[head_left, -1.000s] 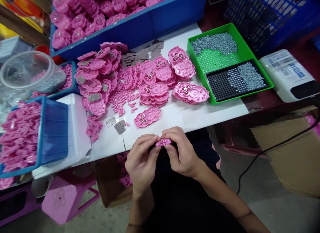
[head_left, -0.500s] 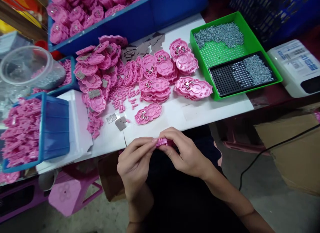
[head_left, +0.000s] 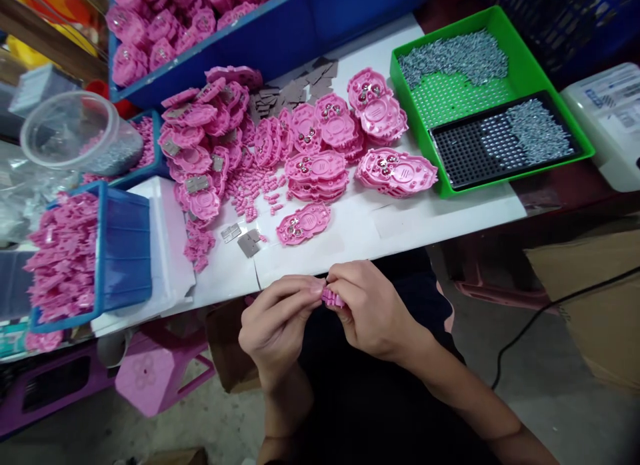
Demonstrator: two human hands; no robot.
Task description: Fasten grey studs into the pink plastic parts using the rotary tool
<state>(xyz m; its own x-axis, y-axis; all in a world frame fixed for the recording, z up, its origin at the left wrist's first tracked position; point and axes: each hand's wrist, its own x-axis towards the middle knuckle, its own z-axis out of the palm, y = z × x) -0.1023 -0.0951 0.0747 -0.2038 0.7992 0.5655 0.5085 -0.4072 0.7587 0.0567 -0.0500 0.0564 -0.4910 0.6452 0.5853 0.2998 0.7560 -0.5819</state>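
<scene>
A small pink plastic part [head_left: 332,298] is pinched between my two hands, just off the table's front edge. My left hand [head_left: 283,322] grips its left end with thumb and fingertips. From the other side, my right hand [head_left: 373,312] has its fingers curled round the part and covers much of it. Beyond the hands, a single pink plastic shell [head_left: 303,223] with shiny metal pieces lies flat on the white table [head_left: 350,245]. Grey metal plates [head_left: 249,242] lie to its left, beside many tiny pink pieces [head_left: 250,190].
Stacked pink shells [head_left: 397,172] stand farther back. On the right a green tray [head_left: 425,145] holds screws and a black perforated tray [head_left: 460,152]. Blue bins [head_left: 127,252] of pink parts are at left and back. A pink stool [head_left: 150,378] stands below the table.
The pink part has turned a little in my fingers, and my right hand has closed further over it. The whole view has shifted slightly, so the table's things appear farther right.
</scene>
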